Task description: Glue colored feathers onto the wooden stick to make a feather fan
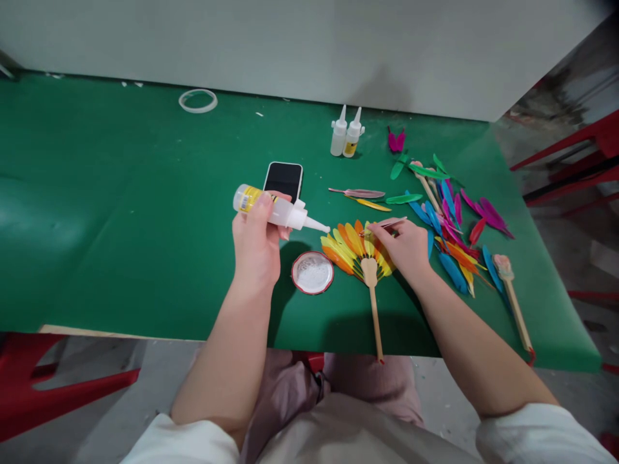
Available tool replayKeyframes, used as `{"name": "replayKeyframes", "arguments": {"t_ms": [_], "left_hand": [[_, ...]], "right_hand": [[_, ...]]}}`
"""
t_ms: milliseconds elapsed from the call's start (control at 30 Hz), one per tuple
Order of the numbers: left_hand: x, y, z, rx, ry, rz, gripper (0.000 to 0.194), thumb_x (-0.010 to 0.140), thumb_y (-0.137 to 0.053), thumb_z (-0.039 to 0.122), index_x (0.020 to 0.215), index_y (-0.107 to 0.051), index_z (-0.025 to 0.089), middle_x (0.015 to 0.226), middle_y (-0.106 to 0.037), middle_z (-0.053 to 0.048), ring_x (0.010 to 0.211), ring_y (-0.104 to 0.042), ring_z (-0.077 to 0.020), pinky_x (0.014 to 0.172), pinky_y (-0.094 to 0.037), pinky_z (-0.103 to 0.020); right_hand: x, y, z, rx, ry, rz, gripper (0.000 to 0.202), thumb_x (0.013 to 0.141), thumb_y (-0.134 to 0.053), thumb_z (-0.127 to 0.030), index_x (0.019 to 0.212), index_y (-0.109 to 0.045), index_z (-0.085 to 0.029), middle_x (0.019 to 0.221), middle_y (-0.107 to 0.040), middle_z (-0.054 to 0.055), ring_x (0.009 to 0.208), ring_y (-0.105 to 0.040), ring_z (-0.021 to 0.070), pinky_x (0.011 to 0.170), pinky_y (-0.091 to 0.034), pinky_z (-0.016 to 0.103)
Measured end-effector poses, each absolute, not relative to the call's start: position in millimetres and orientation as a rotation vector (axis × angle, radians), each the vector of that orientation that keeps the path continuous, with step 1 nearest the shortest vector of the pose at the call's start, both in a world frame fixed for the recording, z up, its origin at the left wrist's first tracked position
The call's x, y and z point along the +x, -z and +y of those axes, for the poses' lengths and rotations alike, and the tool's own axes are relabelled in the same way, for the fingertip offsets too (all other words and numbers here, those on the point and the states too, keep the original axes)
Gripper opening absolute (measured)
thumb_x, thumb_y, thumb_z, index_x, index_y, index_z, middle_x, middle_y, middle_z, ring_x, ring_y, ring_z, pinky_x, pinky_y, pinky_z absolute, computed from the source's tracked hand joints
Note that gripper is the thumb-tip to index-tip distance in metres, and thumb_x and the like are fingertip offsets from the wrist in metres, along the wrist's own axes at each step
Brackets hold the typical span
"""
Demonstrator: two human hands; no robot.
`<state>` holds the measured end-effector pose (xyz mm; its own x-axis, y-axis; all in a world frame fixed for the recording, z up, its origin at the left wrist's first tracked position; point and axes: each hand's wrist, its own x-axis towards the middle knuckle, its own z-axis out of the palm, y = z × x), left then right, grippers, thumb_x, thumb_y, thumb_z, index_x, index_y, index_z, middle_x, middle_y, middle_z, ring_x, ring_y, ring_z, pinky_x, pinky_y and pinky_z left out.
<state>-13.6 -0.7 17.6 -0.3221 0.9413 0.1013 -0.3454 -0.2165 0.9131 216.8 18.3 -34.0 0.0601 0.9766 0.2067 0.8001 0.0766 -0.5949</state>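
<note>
My left hand is closed around a glue bottle with a yellow label. The bottle lies nearly level, its thin nozzle pointing right, close to the left feathers of a fan. That feather fan is yellow and orange, with a wooden handle directed toward me. Over the fan's right side, my right hand pinches slim tweezers, their tips near the upper feathers; whether they grip anything is too small to tell. A round red-rimmed lid with whitish contents sits left of the fan.
A phone lies behind my left hand. Two more bottles stand upright near the grey wall. Loose coloured feathers are scattered at right, beside another wooden handle. A tape ring rests at back left on the green table.
</note>
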Motion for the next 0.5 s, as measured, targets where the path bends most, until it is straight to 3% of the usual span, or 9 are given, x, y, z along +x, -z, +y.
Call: {"name": "replayKeyframes", "arguments": {"t_ms": [500], "left_hand": [[-13.3,-18.4,-1.6,0.861,-1.699,1.047,0.031,0.076,-0.061,0.048,0.069,-0.063,0.018,0.05,-0.044,0.002,0.043,-0.04,-0.0076,0.042,-0.032,-0.022]], "right_hand": [[214.2,29.4,15.9,-1.735,-0.382,-1.836,0.037,0.078,-0.058,-0.052,0.064,-0.072,-0.021,0.074,-0.074,0.006,0.074,-0.067,0.0218,0.063,-0.046,0.031]]}}
